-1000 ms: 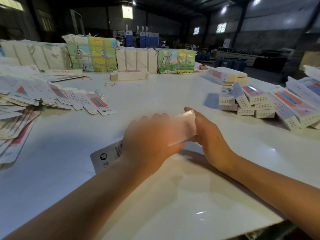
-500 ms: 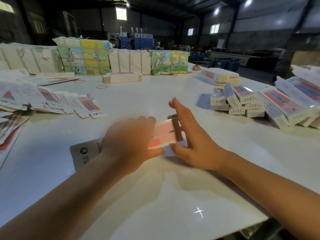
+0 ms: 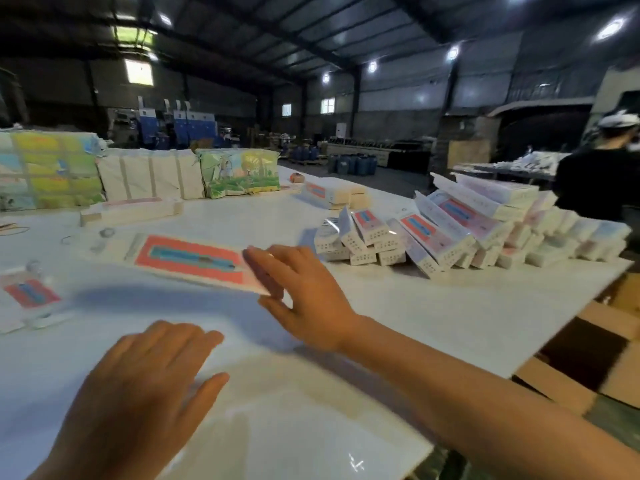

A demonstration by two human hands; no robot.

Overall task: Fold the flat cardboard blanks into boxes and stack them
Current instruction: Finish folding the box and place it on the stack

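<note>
Now your right hand [image 3: 308, 299] holds the folded box [image 3: 194, 263] by its near end, thumb and fingers pinching it, and carries it above the white table [image 3: 433, 317]. Half a second ago both hands worked that box low in front of you; since then your left hand [image 3: 145, 382] has let go and hovers over the table with its fingers spread and nothing in them. The view has also swung to the right, so the pile of finished boxes [image 3: 446, 237] fills more of the picture. From that, the folding of this one looks done and the stacking step is in hand, though the box is well apart from the pile.

A flat blank [image 3: 31, 294] lies at the table's left edge, blurred. Wrapped bundles [image 3: 149, 178] stand in a row along the far side. Brown cartons [image 3: 595, 372] sit on the floor past the right edge. Beyond is a dim hall with ceiling lamps, and a person in dark clothes [image 3: 599, 185] stands at the far right.
</note>
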